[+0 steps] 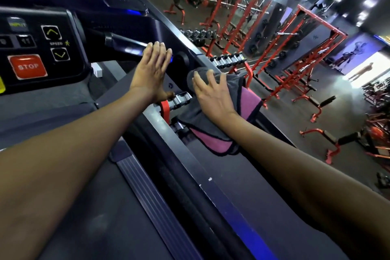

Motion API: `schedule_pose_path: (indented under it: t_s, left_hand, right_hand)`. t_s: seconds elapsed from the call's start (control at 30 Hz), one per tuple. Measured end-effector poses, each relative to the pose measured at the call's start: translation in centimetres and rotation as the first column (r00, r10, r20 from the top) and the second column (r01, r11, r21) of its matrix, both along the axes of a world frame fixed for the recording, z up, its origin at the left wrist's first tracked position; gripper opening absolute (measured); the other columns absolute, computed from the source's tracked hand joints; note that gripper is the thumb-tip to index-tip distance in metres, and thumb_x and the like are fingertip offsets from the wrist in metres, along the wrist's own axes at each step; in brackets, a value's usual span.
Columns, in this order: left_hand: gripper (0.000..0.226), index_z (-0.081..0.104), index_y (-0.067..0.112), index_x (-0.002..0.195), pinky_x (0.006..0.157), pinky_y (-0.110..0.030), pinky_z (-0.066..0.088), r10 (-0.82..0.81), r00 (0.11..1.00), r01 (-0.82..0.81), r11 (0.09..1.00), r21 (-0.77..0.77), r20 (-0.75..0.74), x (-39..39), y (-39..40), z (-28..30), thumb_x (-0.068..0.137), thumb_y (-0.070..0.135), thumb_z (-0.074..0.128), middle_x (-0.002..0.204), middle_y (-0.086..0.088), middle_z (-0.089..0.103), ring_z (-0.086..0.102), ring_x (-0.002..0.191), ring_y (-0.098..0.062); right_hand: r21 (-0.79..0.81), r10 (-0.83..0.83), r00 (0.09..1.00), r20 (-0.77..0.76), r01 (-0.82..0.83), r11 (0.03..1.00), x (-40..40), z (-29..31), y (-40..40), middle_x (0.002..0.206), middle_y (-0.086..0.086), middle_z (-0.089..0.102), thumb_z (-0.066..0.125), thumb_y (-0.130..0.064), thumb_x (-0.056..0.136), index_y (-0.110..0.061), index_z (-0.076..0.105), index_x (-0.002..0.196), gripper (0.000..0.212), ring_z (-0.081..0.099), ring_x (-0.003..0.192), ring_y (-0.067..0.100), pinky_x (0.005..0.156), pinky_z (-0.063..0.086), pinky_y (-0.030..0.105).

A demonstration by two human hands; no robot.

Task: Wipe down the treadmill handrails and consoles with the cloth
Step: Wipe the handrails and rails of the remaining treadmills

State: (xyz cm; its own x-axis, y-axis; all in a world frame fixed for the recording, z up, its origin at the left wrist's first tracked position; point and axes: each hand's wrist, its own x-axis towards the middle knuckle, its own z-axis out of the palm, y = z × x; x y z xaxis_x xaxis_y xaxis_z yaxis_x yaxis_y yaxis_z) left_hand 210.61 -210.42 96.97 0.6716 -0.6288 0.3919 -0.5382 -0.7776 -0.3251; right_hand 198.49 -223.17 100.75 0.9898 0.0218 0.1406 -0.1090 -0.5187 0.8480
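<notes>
Two hands (153, 69), one cloth (211, 120), one stop button (27, 67), two arrow buttons (51, 32).

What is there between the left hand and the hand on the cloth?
In the head view, the dark handrail runs between the left hand and the right hand pressing the cloth; below it, chrome dumbbells show through.

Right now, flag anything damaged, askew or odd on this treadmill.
Little stands out. The red STOP button looks worn at its edges. White specks sit on the black side handrail. The grey and pink cloth lies draped over that handrail under the right hand, as expected.
</notes>
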Motion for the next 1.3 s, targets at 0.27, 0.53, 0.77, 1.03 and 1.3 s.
schedule_pose_path:
  t_s: [0.27, 0.53, 0.77, 1.03, 1.3]
  left_hand:
    - [0.113, -0.005, -0.003, 0.147, 0.116, -0.05, 0.0, 0.009, 0.997, -0.008, 1.0, 0.004, -0.073, -0.6, 0.2, 0.6, 0.076, 0.08, 0.026, 0.153, -0.024, 0.008, 0.005, 0.144, -0.038]
    - [0.108, -0.008, 0.011, 0.15, 0.112, -0.056, -0.007, -0.227, 0.94, 0.2, 0.972, -0.127, -0.255, -2.2, -0.9, 3.0, 0.076, 0.042, 0.065, 0.158, -0.013, -0.011, -0.011, 0.145, -0.034]
    - [0.105, -0.012, 0.014, 0.15, 0.116, -0.05, 0.0, -0.533, 0.739, 0.476, 0.846, -0.239, -0.412, -5.7, -6.4, 2.6, 0.075, 0.012, 0.062, 0.159, -0.003, -0.012, -0.015, 0.145, -0.022]
    - [0.081, 0.01, 0.019, 0.151, 0.108, -0.068, 0.011, -0.63, 0.691, 0.471, 0.764, -0.441, -0.354, -5.0, -7.2, 0.2, 0.082, 0.02, 0.053, 0.158, 0.001, 0.005, -0.009, 0.146, -0.018]
    - [0.069, 0.037, 0.014, 0.143, 0.115, -0.053, 0.001, -0.733, 0.676, 0.5, 0.529, -0.685, -0.072, -4.6, -8.7, -2.6, 0.093, 0.058, 0.019, 0.149, -0.004, 0.036, 0.015, 0.144, -0.022]
  right_hand:
    - [0.034, -0.018, 0.999, 0.029, 0.017, 0.999, -2.3, 1.5, -0.2, 0.14, -0.004, 0.046, 0.051, -0.031, 0.088, -0.02, 0.052, 0.133, 0.046, 0.05, 0.116, 0.027, 0.084, 0.045, 0.045]
    - [0.0, 0.138, 0.99, 0.003, -0.138, 0.99, -7.1, -0.1, -2.9, 0.125, 0.0, 0.061, 0.026, -0.017, 0.08, -0.014, 0.065, 0.119, 0.056, 0.049, 0.104, 0.032, 0.081, 0.035, 0.042]
    - [0.112, 0.181, 0.973, 0.145, -0.198, 0.974, -10.9, -1.0, -3.1, 0.124, 0.005, 0.062, 0.034, -0.015, 0.082, -0.009, 0.064, 0.119, 0.049, 0.039, 0.102, 0.033, 0.078, 0.029, 0.043]
    - [0.114, 0.161, 0.966, 0.202, -0.186, 0.976, -13.8, -1.2, -3.9, 0.13, 0.006, 0.059, 0.038, -0.011, 0.087, -0.007, 0.061, 0.122, 0.042, 0.041, 0.096, 0.032, 0.071, 0.031, 0.039]
    - [0.086, 0.258, 0.958, 0.128, -0.27, 0.959, -17.2, -0.7, -5.3, 0.129, 0.005, 0.059, 0.038, -0.012, 0.084, -0.008, 0.06, 0.125, 0.046, 0.041, 0.103, 0.032, 0.077, 0.03, 0.042]
